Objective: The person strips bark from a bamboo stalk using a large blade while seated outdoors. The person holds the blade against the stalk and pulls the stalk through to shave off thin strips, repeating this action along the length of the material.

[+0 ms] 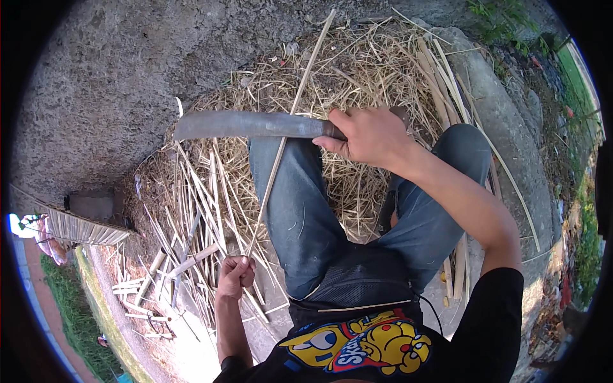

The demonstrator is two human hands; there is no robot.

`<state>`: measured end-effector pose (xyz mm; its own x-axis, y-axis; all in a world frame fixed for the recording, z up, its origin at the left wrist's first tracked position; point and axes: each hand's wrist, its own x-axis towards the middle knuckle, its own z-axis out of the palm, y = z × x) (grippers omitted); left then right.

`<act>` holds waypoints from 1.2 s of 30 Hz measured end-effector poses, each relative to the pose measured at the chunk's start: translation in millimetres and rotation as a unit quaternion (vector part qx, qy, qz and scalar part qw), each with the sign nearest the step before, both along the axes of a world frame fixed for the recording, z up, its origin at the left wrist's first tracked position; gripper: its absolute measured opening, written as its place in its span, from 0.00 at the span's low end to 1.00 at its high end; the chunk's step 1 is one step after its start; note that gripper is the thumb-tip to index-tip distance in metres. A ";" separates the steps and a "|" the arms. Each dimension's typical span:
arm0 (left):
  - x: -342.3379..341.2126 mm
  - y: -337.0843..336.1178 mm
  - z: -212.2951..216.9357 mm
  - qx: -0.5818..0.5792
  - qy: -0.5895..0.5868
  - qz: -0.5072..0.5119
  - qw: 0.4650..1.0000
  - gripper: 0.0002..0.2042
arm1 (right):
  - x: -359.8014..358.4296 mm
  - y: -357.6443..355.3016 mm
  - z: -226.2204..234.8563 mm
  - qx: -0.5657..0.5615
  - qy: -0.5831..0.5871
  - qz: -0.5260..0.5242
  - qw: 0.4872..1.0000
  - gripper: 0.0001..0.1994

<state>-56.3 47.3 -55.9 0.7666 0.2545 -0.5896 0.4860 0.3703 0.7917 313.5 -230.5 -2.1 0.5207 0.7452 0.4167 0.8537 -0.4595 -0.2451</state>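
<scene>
Long pale strip [308, 70], thin, straight, straw-coloured, slightly darker along parts of its length; looks like split bamboo or cane. It lies aslant: lower end at the left hand [236, 276], middle across the person's left thigh [287, 198], far end out over a heap of shavings [377, 60]. Big knife [239, 125]: long, broad grey blade, worn and streaked, widest toward the squared tip, dark at the handle end. Blade held nearly level, tip toward the person's left, passing over the strip just above the left knee; whether the edge bites into it, cannot tell. Black mesh-fronted pouch [361, 287] at the lap, pale line along its lower edge; inside hidden. Left hand clenched, fingers curled in, grasping the near end of the strip beside the left hip. Right hand [373, 137] wrapped round the knife's handle, thumb toward the blade, above the gap between the knees. Shavings curly, dry, tan, spread between and beyond the legs. Loose pile of split pieces [198, 255] on the ground to the left, some thicker, overlapping at all angles. More long lengths [437, 83] to the right, against a grey rock [511, 121].
</scene>
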 end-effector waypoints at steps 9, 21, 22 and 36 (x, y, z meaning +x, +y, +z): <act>5.1 14.1 14.7 0.025 -0.001 -0.025 0.999 0.18 | 60.8 -2.9 19.5 0.009 0.105 -0.172 0.979 0.29; -39.1 19.5 8.4 0.053 0.014 0.007 0.998 0.19 | 100.1 -31.9 25.9 0.043 0.054 -0.215 0.974 0.32; -41.6 20.6 6.7 0.052 0.020 0.000 0.998 0.19 | 139.7 -52.4 19.8 0.072 0.073 -0.265 0.959 0.33; -23.0 14.5 -2.5 -0.024 0.016 -0.038 0.999 0.19 | 70.4 -35.0 21.1 0.116 0.169 -0.151 0.967 0.33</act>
<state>-79.2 61.8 -58.3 0.7632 0.1676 -0.6240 0.5388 0.3678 0.7579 384.0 -265.5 19.0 0.8354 0.4453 0.3222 0.5426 -0.5749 -0.6124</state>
